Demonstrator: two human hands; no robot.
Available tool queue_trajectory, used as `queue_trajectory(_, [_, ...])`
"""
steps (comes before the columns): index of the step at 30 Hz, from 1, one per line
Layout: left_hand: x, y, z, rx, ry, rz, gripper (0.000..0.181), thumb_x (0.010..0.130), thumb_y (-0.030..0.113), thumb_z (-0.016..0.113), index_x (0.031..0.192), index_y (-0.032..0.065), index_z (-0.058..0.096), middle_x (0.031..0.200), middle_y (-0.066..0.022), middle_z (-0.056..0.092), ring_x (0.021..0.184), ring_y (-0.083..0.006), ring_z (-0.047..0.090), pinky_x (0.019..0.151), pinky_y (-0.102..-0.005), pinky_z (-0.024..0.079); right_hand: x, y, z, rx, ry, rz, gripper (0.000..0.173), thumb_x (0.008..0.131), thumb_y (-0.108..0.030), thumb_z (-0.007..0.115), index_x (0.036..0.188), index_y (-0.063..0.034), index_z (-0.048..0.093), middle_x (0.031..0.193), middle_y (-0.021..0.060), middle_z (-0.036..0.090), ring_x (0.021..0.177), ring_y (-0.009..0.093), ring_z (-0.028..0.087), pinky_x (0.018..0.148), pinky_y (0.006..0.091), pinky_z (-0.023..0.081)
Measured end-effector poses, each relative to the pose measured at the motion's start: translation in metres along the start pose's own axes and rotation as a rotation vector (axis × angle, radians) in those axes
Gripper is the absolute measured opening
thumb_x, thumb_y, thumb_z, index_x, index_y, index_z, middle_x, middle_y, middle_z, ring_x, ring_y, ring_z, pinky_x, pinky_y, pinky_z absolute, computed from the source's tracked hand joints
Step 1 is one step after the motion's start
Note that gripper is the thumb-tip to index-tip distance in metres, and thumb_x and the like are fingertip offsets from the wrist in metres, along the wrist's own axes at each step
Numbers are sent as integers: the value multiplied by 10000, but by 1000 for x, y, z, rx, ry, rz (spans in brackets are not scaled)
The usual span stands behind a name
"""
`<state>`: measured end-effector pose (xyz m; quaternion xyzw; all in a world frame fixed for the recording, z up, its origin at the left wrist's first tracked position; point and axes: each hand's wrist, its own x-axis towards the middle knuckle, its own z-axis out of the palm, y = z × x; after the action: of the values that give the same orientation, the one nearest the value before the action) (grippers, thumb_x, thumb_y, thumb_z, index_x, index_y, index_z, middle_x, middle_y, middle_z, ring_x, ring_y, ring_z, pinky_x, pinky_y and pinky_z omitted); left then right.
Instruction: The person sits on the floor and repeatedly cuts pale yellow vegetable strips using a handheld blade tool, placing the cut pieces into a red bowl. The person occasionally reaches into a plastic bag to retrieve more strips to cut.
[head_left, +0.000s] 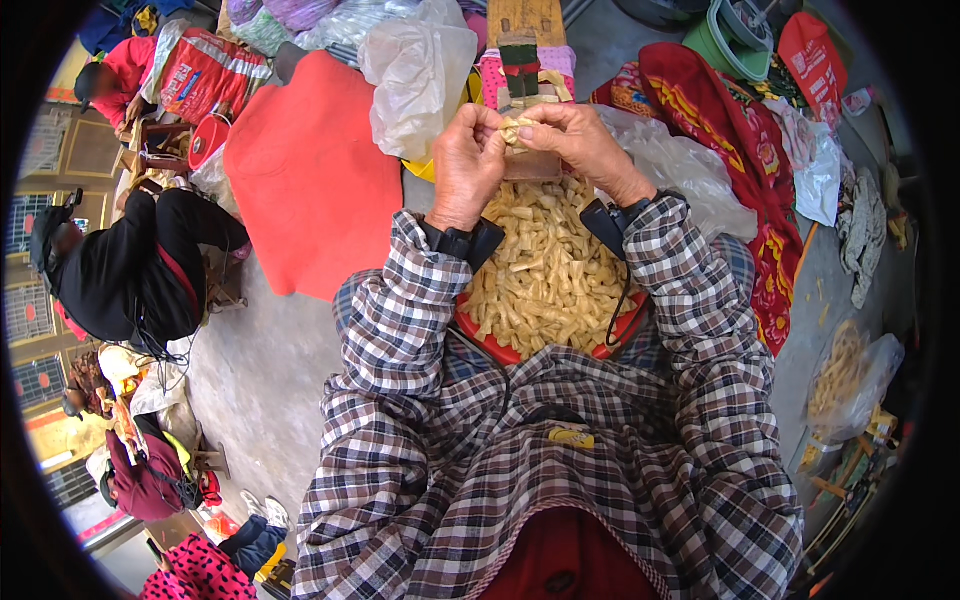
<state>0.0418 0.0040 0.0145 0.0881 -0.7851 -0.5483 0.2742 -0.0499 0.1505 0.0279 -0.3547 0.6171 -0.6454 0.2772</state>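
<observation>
A small, pale yellow folded strip (514, 130) is pinched between my two hands, high above my lap. My left hand (469, 165) holds its left side with thumb and fingertips. On the right side, my right hand (581, 142) grips it between thumb and index finger. Below the hands, a heap of similar folded yellowish pieces (551, 277) fills a red basin (495, 346) on my lap. Just beyond the hands stands a wooden bench (527, 19) carrying a dark green block-like fixture (520, 64), with pale strips lying around it.
A red sheet (315, 180) and a translucent plastic bag (412, 82) lie to the left. At right are a red floral cloth (735, 165), green basins (724, 45) and a bag of pale pieces (844, 382). Several people sit at left, one in black clothing (127, 270).
</observation>
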Motion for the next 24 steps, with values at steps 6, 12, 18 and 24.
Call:
queue_trajectory(6, [-2, -2, 5, -65, 10, -33, 115, 802, -89, 591, 875, -7, 557, 752, 2, 580, 664, -54, 533, 621, -209, 471, 1, 0, 0, 183, 78, 13, 210, 889, -156, 657, 1024, 2, 625, 869, -16, 624, 717, 26, 541, 627, 162, 428])
queue_trajectory(12, [-2, 5, 5, -116, -28, -80, 92, 834, -61, 599, 899, -4, 567, 782, 2, 591, 667, -44, 540, 612, -198, 466, -3, -4, 1, 440, 100, 136, 204, 888, -149, 664, 1024, -11, 600, 882, 7, 618, 667, 9, 466, 563, 149, 364])
queue_trajectory(18, [-3, 22, -3, -273, -155, -312, 121, 930, 108, 591, 903, -10, 585, 760, -17, 607, 612, -55, 546, 539, -192, 446, -1, 2, 2, 456, 188, 39, 225, 924, -186, 632, 1038, 7, 609, 901, 31, 629, 754, 51, 534, 667, 176, 447])
queue_trajectory(24, [-2, 27, -4, -121, -270, -351, 257, 952, 210, 577, 791, 10, 588, 625, 10, 557, 513, -45, 495, 446, -196, 383, 2, 15, 10, 138, 212, -92, 258, 961, -262, 582, 991, -20, 667, 809, -47, 619, 616, -7, 454, 551, 146, 384])
